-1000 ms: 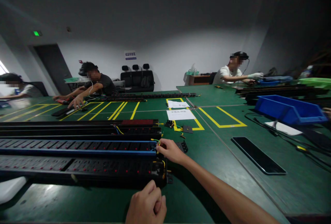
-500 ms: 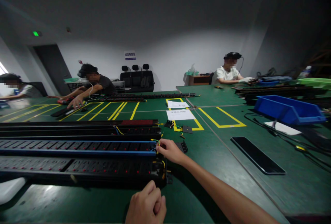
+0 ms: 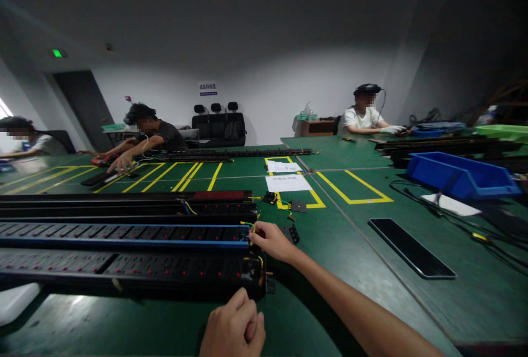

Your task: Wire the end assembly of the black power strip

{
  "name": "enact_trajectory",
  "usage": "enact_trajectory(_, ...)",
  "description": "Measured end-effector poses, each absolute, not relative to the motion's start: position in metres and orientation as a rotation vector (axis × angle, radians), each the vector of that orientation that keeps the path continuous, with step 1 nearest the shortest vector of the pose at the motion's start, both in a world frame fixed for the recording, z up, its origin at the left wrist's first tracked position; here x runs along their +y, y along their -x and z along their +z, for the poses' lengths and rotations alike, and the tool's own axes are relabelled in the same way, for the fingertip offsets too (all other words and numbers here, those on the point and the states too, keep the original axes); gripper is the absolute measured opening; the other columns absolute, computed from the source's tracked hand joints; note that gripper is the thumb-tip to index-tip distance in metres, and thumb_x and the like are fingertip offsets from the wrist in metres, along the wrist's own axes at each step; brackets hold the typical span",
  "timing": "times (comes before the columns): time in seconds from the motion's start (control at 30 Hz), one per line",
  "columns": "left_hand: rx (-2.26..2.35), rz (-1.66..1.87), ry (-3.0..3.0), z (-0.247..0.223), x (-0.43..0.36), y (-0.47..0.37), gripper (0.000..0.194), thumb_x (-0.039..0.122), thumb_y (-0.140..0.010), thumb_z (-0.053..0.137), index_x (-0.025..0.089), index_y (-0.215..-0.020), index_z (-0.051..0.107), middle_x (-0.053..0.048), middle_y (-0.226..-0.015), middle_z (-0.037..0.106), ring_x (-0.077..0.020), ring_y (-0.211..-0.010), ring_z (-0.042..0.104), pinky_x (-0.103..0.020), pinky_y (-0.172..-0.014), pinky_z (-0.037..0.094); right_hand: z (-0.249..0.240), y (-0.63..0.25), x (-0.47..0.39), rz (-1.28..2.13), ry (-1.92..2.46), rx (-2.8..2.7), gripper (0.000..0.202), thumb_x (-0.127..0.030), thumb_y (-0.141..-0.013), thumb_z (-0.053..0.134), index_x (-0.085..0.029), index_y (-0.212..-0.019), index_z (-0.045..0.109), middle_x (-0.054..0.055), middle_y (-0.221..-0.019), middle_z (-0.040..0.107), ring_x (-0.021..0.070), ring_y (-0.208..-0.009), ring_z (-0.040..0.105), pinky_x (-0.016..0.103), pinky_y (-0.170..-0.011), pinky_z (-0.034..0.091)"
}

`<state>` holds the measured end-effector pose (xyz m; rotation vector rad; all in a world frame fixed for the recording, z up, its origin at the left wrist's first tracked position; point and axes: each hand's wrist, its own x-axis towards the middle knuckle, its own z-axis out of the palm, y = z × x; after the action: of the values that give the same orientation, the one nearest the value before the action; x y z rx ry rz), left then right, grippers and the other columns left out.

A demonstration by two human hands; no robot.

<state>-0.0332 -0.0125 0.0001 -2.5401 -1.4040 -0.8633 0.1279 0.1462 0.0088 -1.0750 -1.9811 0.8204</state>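
Note:
My right hand (image 3: pixel 273 241) is closed in a pinch at the right end of a blue-edged power strip (image 3: pixel 165 245). A short yellow-green wire (image 3: pixel 247 224) loops from that end into its fingertips. Below lies a wider black power strip (image 3: pixel 173 269) with red dots along its sockets and a yellow wire (image 3: pixel 261 263) at its open end. My left hand (image 3: pixel 236 324) rests as a loose fist on the table in front of this strip, apart from it. Just past my right hand is a small black bracket (image 3: pixel 292 234).
More black strips (image 3: pixel 124 203) lie behind. Beyond them are a flat black plate (image 3: pixel 299 206) and a paper sheet (image 3: pixel 289 183). On the right are a phone (image 3: pixel 412 248), dark cables (image 3: pixel 457 219) and a blue bin (image 3: pixel 457 174). Several people sit around the table.
My hands and the strips stay where they were. The person at the far right has shifted slightly to the left.

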Motion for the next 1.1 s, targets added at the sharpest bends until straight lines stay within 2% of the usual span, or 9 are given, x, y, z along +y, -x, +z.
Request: enact_trajectory(1.1, -1.364, -0.887, 2.523, 0.0001, -0.0101, 0.0340, 0.028, 0.010, -0.084, 0.048, 0.020, -0.059, 0.039, 0.003, -0.063, 0.047, -0.0051, -0.047, 0.047, -0.022, -0.047, 0.030, 0.0103, -0.1279, 0.1462, 0.810, 1.055, -1.983, 0.015, -0.023, -0.087, 0.056, -0.017, -0.075, 0.063, -0.003, -0.064, 0.056, 0.0115, -0.061, 0.049, 0.022, -0.056, 0.030)
